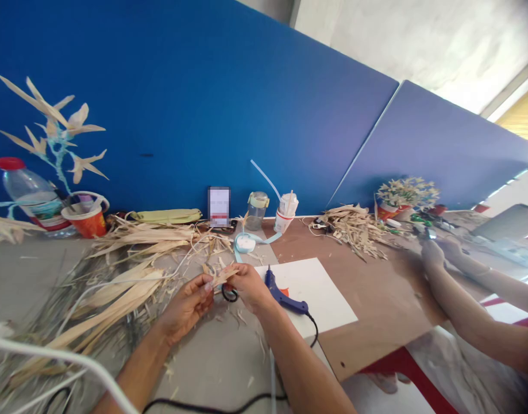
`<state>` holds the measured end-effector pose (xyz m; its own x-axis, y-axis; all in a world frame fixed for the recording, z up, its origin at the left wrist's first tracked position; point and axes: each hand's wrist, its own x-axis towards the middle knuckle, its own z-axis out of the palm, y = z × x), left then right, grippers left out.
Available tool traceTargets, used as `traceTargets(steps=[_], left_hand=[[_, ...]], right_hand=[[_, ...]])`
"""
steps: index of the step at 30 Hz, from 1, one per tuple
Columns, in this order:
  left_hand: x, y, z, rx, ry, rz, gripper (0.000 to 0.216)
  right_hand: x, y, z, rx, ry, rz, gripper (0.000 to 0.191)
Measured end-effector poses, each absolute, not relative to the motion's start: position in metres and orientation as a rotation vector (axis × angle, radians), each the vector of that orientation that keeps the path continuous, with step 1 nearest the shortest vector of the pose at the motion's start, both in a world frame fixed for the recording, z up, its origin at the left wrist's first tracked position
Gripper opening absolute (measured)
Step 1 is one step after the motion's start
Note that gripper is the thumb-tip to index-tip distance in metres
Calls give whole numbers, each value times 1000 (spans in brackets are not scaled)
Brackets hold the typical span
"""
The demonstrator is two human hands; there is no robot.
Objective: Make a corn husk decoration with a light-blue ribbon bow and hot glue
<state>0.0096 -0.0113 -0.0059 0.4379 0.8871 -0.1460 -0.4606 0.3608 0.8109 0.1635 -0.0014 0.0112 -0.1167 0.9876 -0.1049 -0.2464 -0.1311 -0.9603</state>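
Observation:
A small pale piece of dried corn husk point(223, 278) is pinched between both hands above the table. My left hand point(190, 307) is closed on its left end, thumb against the fingertips. Closed on the other end is my right hand point(250, 287). A black ring point(230, 294), like a scissors handle, hangs just under my right fingers; the rest of it is hidden. Right of that hand, a dark blue hot glue gun point(285, 293) lies on a white sheet point(322, 287). Long dried husks point(130, 293) spread left of my left hand.
A husk flower on a blue stem point(57, 138) stands in a red cup point(89, 221) beside a plastic bottle point(29, 190). A phone point(219, 206), a jar point(257, 210) and a white cup point(284, 218) line the blue partition. Another person's arms point(457, 299) work at right.

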Motion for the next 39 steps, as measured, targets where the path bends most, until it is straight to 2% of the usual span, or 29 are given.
traceTargets(steps=[8, 28, 34, 39], left_hand=[[2, -10, -22, 814, 549, 872, 32], [0, -8, -16, 901, 650, 968, 26], [-2, -7, -20, 858, 672, 969, 25], [-5, -6, -22, 808, 658, 982, 26]], right_hand=[[167, -6, 19, -912, -965, 1808, 31], [165, -11, 24, -1033, -1047, 1623, 28], [165, -12, 25, -1013, -1119, 1575, 36], [167, -14, 27, -817, -1163, 1586, 42]])
